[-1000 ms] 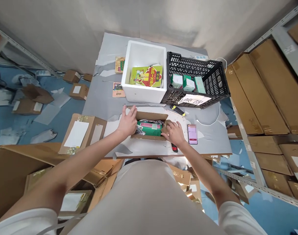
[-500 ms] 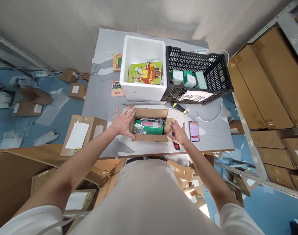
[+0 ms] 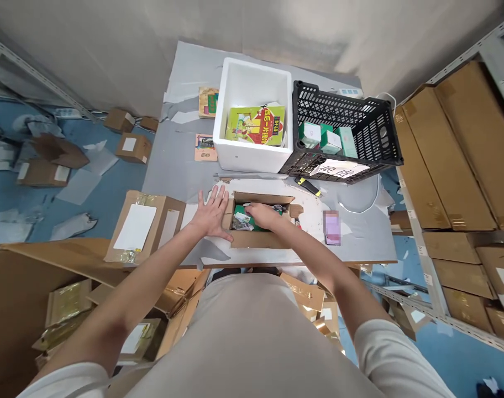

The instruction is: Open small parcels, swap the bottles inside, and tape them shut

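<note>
An open cardboard box point(image 3: 260, 240) lies near the front edge of the table, its flaps folded out. In it is a green box point(image 3: 239, 210), with crumpled printed wrapping point(image 3: 242, 223) at its left end. My left hand point(image 3: 213, 216) rests on the carton's left flap, fingers spread. Reaching inside, my right hand point(image 3: 263, 215) is closed on the green box and covers much of it; its fingertips are partly hidden. A phone point(image 3: 332, 227) lies to the right, and a yellow-and-black box cutter point(image 3: 309, 187) is behind the carton.
A white foam bin point(image 3: 247, 156) with picture books and a black crate point(image 3: 384, 152) with several green boxes stand at the back. On the left sits a taped carton point(image 3: 163, 221). Shelves of cartons point(image 3: 463, 160) rise on the right; more boxes lie below the table.
My right hand has moved left from the carton's right flap into the carton, onto the green box. My left hand stays at the left flap. The view has shifted slightly.
</note>
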A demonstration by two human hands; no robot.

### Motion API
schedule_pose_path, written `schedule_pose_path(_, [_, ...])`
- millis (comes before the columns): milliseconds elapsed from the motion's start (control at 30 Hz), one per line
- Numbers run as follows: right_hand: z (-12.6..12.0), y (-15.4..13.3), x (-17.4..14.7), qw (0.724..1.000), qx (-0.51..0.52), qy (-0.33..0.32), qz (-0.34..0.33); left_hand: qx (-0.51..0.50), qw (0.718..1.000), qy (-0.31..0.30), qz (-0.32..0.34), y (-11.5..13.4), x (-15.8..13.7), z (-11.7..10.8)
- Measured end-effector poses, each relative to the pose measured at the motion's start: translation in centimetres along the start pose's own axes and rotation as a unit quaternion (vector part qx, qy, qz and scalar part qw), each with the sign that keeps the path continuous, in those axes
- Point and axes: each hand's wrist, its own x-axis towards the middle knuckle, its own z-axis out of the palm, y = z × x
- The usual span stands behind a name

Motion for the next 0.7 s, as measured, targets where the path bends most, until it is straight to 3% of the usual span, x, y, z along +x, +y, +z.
schedule_pose_path(133, [1.9, -0.2, 4.9, 0.999, 0.028, -0.041, 0.003, -0.034, 0.998, 0.029, 0.039, 0.3, -1.8, 0.1])
schedule_pose_path(233, [2.7, -0.6, 6.4, 0.998, 0.03, -0.045, 0.024, -0.055, 0.995, 0.028, 0.077, 0.7, -3.1, 0.7])
schedule_pose_path(300, [3.0, -0.8, 6.6, 0.998, 0.028, -0.045, 0.034, -0.059, 0.995, 0.045, 0.067, 1.2, -3.4, 1.3])
schedule_pose_path(467, [2.5, -0.9, 5.2, 0.999, 0.013, -0.019, 0.028, -0.059, 0.992, 0.106, -0.016, 2.8, -2.6, 2.9])
schedule_pose_path(633, [-0.1, -0.1, 1.1, 0.991, 0.035, 0.098, -0.078, -0.058, 0.99, 0.124, -0.035, 3.4, -2.1, 4.1])
schedule_pose_path(700, [-1.2, 0.6, -0.8, 0.983, 0.062, 0.148, -0.087, -0.059, 0.99, 0.124, -0.035, 3.4, -2.1, 4.4])
